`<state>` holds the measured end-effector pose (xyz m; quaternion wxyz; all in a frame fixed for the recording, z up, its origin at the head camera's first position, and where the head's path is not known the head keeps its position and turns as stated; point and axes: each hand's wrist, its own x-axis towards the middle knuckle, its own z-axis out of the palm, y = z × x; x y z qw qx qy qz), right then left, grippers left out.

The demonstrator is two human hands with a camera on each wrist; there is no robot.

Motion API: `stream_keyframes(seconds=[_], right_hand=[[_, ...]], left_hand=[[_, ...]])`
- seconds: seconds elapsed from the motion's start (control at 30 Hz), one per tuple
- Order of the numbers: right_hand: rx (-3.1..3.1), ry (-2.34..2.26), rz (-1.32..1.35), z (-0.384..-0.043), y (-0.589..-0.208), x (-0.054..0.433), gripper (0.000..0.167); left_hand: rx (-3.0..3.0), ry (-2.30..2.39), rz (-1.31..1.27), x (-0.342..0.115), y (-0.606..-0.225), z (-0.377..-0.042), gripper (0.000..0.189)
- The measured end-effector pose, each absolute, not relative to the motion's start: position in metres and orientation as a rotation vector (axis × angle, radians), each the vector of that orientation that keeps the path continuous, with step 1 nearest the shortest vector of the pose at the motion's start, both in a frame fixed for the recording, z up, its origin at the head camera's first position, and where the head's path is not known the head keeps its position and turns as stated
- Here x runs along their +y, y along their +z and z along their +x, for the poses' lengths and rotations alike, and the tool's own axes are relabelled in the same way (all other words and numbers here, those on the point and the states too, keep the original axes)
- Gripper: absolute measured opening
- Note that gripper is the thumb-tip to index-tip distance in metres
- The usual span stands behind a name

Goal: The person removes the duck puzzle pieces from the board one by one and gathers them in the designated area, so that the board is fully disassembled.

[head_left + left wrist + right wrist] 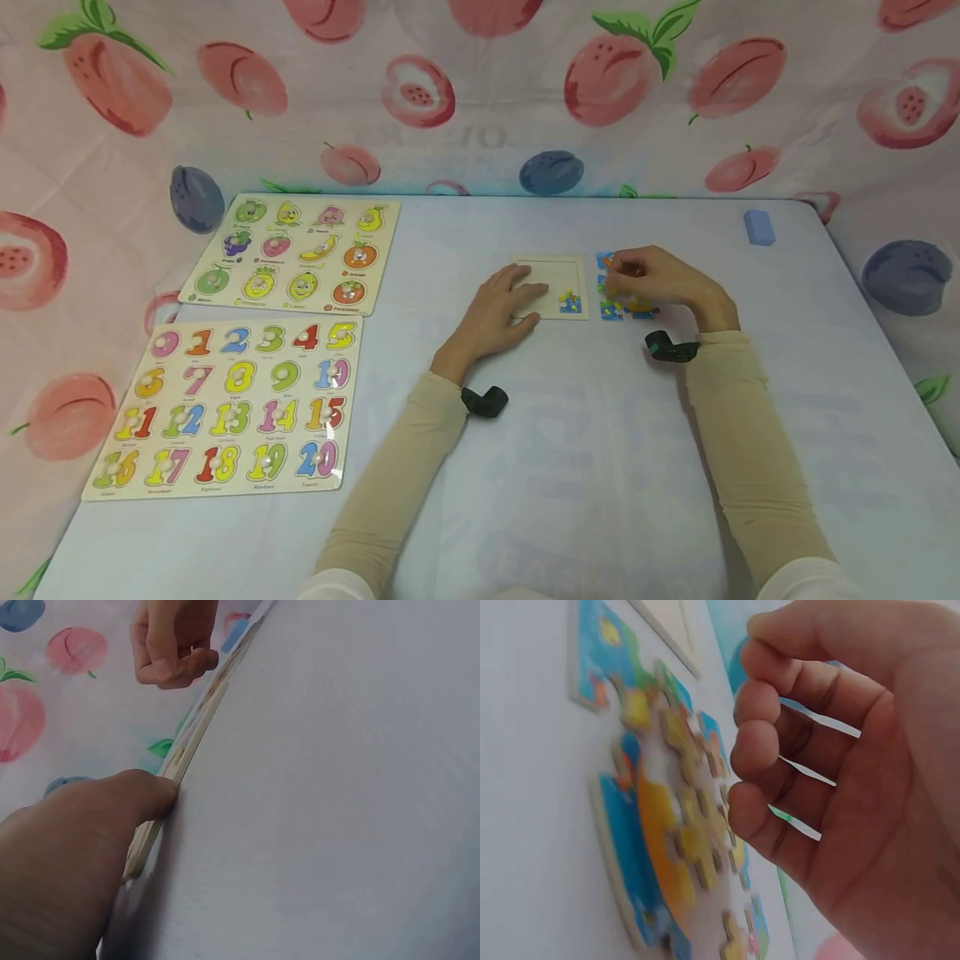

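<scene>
My left hand rests with spread fingers on the left part of a small wooden puzzle board. Its thumb lies at the board's near edge, as the left wrist view shows. A few joined jigsaw pieces sit in the board's lower right corner. Over the loose jigsaw pieces to the right of the board hovers my right hand. Its fingers are curled and the thumb meets the index finger, with nothing visible between them in the right wrist view. Those loose pieces are blue, yellow and orange, and the hand partly hides them in the head view.
Two wooden peg boards lie on the left of the table: a fruit board at the back and a number board in front. A blue block is at the back right. Fruit-print cloth hangs behind the table.
</scene>
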<state>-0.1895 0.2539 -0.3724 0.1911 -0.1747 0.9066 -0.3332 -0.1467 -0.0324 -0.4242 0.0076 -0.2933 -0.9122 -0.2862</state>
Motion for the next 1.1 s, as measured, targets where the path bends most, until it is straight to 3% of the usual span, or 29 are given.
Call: stream_keyframes(seconds=[0.37, 0.6, 1.1], right_hand=[[2.567, -0.953, -0.687, -0.188, -0.377, 0.228, 0.018], [2.532, -0.879, -0.773, -0.187, -0.378, 0.215, 0.031], [2.497, -0.823, -0.837, -0.187, -0.381, 0.21, 0.02]], left_hand=[[-2.98, -0.789, -0.796, -0.031, -0.422, -0.147, 0.059], [-3.011, -0.744, -0.79, -0.032, -0.42, -0.147, 0.06], [-3.024, -0.755, -0.777, -0.032, -0.419, -0.147, 0.06]])
